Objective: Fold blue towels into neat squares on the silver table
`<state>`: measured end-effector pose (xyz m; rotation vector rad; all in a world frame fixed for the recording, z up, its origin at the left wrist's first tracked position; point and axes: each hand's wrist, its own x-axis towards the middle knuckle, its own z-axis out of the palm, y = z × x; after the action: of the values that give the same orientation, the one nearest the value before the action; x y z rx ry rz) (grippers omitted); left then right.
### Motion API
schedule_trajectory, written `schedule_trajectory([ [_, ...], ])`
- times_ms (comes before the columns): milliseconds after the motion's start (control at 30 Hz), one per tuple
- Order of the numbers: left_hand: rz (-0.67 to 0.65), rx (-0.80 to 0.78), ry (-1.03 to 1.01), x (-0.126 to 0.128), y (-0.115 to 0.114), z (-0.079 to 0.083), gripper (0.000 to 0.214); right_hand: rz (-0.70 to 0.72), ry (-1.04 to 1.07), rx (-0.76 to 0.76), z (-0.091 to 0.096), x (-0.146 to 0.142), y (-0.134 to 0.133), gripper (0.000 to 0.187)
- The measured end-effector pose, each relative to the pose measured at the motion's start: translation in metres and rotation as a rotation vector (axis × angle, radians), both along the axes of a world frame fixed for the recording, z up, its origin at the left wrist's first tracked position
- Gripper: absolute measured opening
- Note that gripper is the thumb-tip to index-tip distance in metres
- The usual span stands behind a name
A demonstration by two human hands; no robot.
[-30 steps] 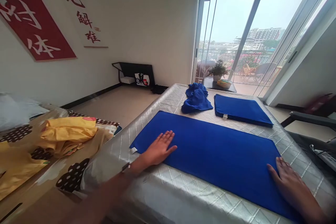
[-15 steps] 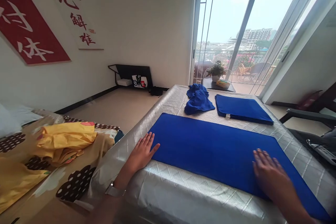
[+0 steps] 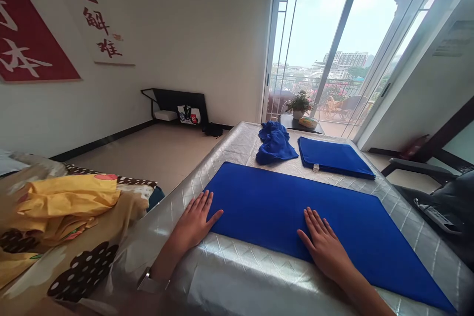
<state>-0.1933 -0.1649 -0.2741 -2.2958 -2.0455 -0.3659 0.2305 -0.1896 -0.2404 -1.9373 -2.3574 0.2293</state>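
Note:
A long blue cloth (image 3: 266, 202) lies spread flat on a silvery quilted table cover (image 3: 229, 271). At the cloth's left end rests my left hand (image 3: 196, 219), palm down with thumb apart; a watch band circles that wrist. My right hand (image 3: 324, 237) lies flat near the middle of the cloth's front edge, fingers stretched out, holding nothing. Behind the cloth, to the right, is a folded blue cloth stack (image 3: 335, 157) with a small white tag. Left of that stack, a crumpled blue cloth (image 3: 276, 145) lies in a heap.
To the left, yellow fabric (image 3: 70, 200) lies on a patterned bed. A black armchair (image 3: 448, 192) stands close on the right. Beyond the table's far edge are a small table with a potted plant (image 3: 299, 103) and a sliding glass door.
My right hand has slid left along the cloth, from its right part to near the middle. My left hand stays at the left end. The view has turned slightly right.

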Motion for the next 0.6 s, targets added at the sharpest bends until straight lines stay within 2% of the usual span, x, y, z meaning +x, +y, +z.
schedule_trajectory([
  [100,0.002,0.015,-0.003,0.000,-0.001,0.000,0.087,-0.071,-0.060,0.084,-0.020,0.066,-0.006,0.081],
  [267,0.010,-0.006,0.014,0.002,-0.003,0.003,0.088,-0.142,-0.143,0.210,-0.051,0.203,-0.013,0.086],
  [333,0.006,-0.004,0.023,0.000,-0.003,0.003,0.086,-0.189,-0.134,0.232,-0.059,0.241,-0.015,0.084],
  [433,-0.031,-0.035,0.028,-0.010,-0.002,0.004,0.081,-0.215,-0.105,0.238,-0.065,0.263,-0.016,0.083],
  [533,-0.046,-0.118,0.009,-0.022,0.003,0.008,0.074,-0.225,-0.084,0.250,-0.066,0.258,-0.017,0.083],
  [600,-0.023,-0.069,0.003,-0.016,0.007,0.016,0.072,-0.239,-0.073,0.261,-0.067,0.252,-0.017,0.083],
])
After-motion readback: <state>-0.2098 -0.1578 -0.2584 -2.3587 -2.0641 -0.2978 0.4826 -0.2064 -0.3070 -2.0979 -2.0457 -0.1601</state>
